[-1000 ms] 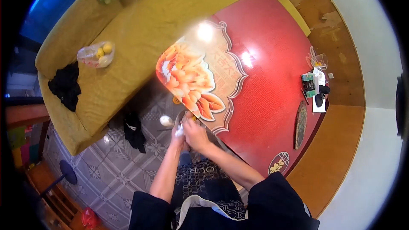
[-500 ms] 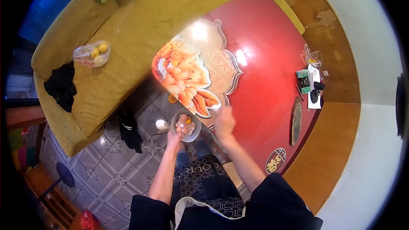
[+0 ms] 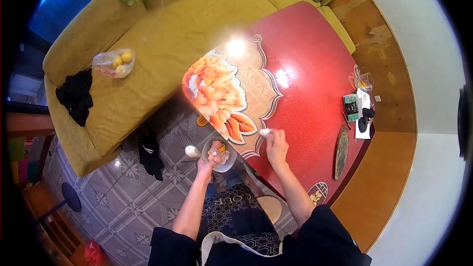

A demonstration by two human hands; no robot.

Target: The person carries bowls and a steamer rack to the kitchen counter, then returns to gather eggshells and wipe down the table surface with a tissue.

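My left hand (image 3: 204,168) grips the near-left rim of a pale bowl (image 3: 227,165) beside the table's front corner. Inside the bowl lie brownish, rounded pieces like eggshells, with a yellow spot among them. A white rounded object (image 3: 192,151) shows just left of the bowl; what it rests on is unclear. Over the red table (image 3: 315,103), my right hand (image 3: 277,147) is closed on a small white thing (image 3: 266,132), which looks like a crumpled tissue and sticks out at the fingertips.
A yellow-green sofa (image 3: 197,15) bears a plastic bag of yellow fruit (image 3: 114,63) and black cloth (image 3: 75,97). A dark oval board (image 3: 340,152), green packet (image 3: 351,107) and clear cup (image 3: 364,82) lie on the table's right. Below stands a round stool (image 3: 269,209).
My hands were together at the table's corner a second ago. My right hand has since moved right over the table with the white thing, and the bowl in my left hand has come into view.
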